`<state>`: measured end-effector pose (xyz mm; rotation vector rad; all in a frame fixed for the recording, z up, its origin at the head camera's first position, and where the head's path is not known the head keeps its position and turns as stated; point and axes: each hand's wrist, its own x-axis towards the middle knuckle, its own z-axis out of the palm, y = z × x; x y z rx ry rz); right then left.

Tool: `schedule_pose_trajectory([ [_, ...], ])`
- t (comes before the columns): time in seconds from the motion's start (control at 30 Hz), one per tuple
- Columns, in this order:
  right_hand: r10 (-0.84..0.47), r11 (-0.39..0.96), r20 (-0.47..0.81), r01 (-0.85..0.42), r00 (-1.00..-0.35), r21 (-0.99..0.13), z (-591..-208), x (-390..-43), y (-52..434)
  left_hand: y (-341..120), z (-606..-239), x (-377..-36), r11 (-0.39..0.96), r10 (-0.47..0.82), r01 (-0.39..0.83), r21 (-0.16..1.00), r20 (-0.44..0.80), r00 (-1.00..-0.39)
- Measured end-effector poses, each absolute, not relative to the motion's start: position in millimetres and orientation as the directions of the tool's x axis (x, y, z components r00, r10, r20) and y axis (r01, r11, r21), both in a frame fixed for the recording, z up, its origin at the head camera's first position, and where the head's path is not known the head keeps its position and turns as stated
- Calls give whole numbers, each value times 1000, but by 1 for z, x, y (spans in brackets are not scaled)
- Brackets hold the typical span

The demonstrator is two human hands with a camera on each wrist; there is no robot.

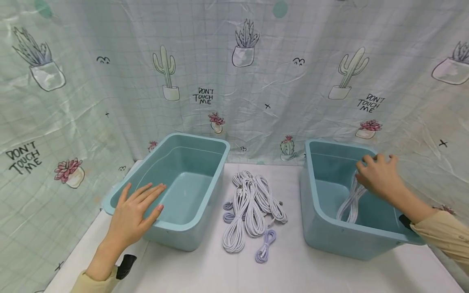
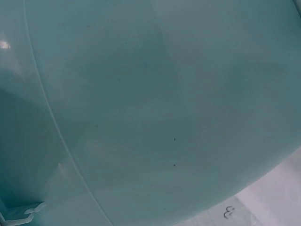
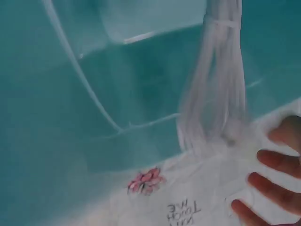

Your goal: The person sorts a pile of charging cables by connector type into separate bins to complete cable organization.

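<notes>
Cable bundle [image 1: 351, 200], white, coiled long: we hold it in our right hand [image 1: 379, 178] over the right bin [image 1: 329, 240]. It hangs straight down from the fingers, long axis close to upright, lower loops inside the bin and near or on its floor; contact there we cannot tell. The right wrist view shows a tie band round the strands just under the hand. Fingers curl round the top of the bundle; the grip itself is hidden behind the knuckles.

Left hand [image 1: 135, 207]: flat, fingers straight and slightly spread, resting on the near rim of the left bin [image 1: 190, 238]. It holds nothing. Its wrist view shows only teal bin wall.

Cable pile [image 1: 253, 203]: several more coils, white and pale lilac, on the table [image 1: 293, 272] between the two bins. It lies to the right of the left fingers and down-left of the right fingers, with the right bin's wall between. Neither hand is plainly the closer.

Surface: white tabletop, smooth. Room: cactus-print curtain [image 1: 234, 81] close behind both bins and along the left side.
</notes>
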<state>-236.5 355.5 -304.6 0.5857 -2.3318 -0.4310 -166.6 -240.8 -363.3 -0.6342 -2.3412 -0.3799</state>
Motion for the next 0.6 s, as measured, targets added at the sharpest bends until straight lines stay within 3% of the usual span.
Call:
schedule_pose_trajectory([
  [0.2, -561, 828, 683, -303, -468, 472, -285, -246, 355, -240, -361, -166, 840, 336, 534, 98, 678, -654],
  [0.6, -583, 812, 666, -367, -466, 454, -264, -232, 338, -239, -361, -165, 840, 335, 533, 102, 675, -657],
])
